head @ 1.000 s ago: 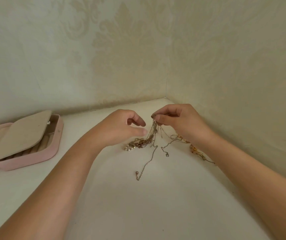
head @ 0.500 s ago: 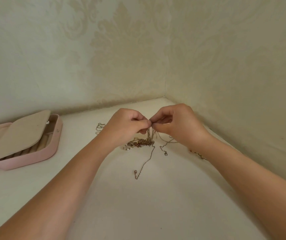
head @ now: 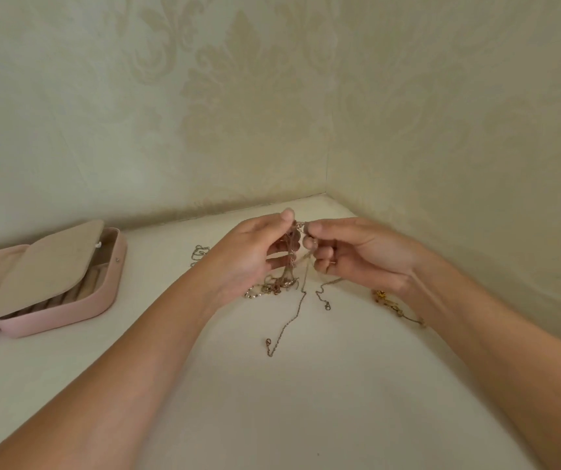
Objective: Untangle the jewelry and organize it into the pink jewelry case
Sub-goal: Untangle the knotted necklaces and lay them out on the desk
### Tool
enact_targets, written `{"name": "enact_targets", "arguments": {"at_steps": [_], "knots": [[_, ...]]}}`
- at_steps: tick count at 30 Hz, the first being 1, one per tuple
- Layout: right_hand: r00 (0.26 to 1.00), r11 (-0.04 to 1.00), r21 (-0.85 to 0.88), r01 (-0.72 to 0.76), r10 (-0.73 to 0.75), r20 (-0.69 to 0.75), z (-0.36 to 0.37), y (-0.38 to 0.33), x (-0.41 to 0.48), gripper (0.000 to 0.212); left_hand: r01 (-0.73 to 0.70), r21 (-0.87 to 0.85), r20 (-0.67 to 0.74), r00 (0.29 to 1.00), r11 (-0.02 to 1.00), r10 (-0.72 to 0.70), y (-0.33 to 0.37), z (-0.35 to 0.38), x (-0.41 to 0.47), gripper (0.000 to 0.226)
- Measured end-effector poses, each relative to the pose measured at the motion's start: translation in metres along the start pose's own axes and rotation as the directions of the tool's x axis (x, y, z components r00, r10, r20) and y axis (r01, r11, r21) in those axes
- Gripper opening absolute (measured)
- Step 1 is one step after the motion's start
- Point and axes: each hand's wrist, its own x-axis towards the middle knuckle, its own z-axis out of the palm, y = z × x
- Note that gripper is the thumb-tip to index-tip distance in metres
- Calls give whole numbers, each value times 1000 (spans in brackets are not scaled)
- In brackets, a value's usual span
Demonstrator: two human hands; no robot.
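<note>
Thin metal links, gold and rose in tone, were knotted into a tangle of chains point(head: 282, 284) held up by both hands near the far corner of the matte, cream table point(head: 306, 401). The left hand point(head: 248, 262) pinched the top of the bundle between thumb and fingertips. The right hand point(head: 364, 256) pinched it just beside, fingers curled, so each grip was closed on the strands.

The lower part pooled on the table in a loose heap with a few pearl-like beads at its left edge. Two fine strands trailed toward the viewer, each ending in a tiny clasp. A separate looped chain point(head: 199, 254) lay flat behind the left wrist.

The pink jewelry case point(head: 62, 315), rounded at its corners, sat well apart at the left, its beige padded flap tilted over ridged rolls. Bare table stretched between the forearms, and damask wallpaper point(head: 272, 113) closed two sides.

A yellow-gold piece point(head: 382, 296) was partly covered by the right wrist. The frame cut off the case's left end. Which strand each grip held could not be made out.
</note>
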Motion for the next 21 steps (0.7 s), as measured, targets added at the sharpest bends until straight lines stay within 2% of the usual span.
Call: {"name": "enact_targets", "arguments": {"at_steps": [2,4,7,10,12,18,19,21], "knots": [[996,997,59,-40,35,86,-4,0,0,9,18,-184,49,999,983,-9,4,1,-1,32],[994,998,21,-54,52,93,-6,0,-1,10,38,-328,60,998,944,-20,8,4,-1,27],[998,996,-91,-13,7,-65,-4,1,2,10,41,-454,39,999,890,-26,7,6,-1,22],[955,921,-387,46,-155,-254,1,5,4,13,52,-446,49,998,894,-33,5,8,-1,22],[919,835,-549,34,-242,-311,5,6,4,10,81,-422,75,996,903,-54,4,9,-1,26],[818,639,-769,9,-448,-362,18,18,6,17,155,-339,107,986,928,-126,5,13,-4,30],[810,640,-769,3,-453,-373,19,20,7,19,148,-338,99,988,929,-121,6,14,-5,27],[812,764,-645,13,-384,-440,14,19,10,21,129,-370,69,991,920,-111,6,13,-4,19]]}}
